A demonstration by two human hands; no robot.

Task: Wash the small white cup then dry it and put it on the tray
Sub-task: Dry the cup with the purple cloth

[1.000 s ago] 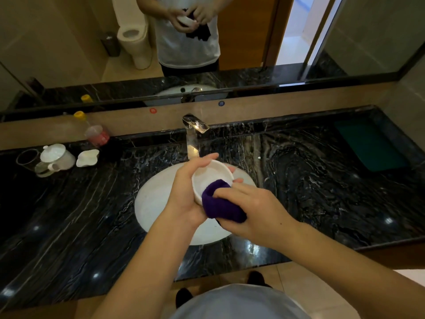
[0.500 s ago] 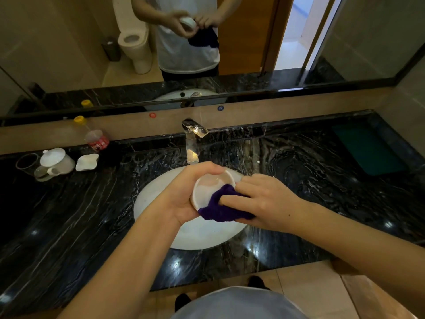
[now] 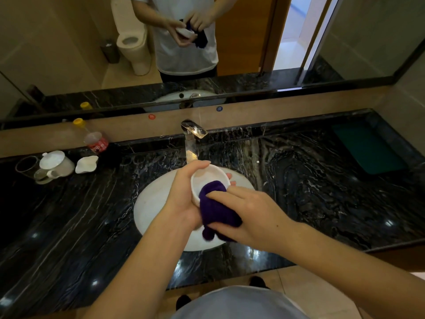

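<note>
The small white cup [image 3: 208, 180] is held over the sink [image 3: 151, 203], presumably so that drips fall into the basin; it is cradled in the left hand [image 3: 184, 196], whose grip is curled round its wall, mouth tilted toward the wearer; a purple cloth [image 3: 216, 210] is pinched by the right hand [image 3: 250, 215] and pressed into the cup, so drying is judged under way; nothing else is seen inside; the green tray [image 3: 368, 148] lies bare on the worktop [image 3: 322, 192], well apart.

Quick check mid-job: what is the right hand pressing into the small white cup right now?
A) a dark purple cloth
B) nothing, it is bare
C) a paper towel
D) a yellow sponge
A: the right hand pushes a dark purple cloth into the small white cup, which the left hand holds over the sink.
</note>
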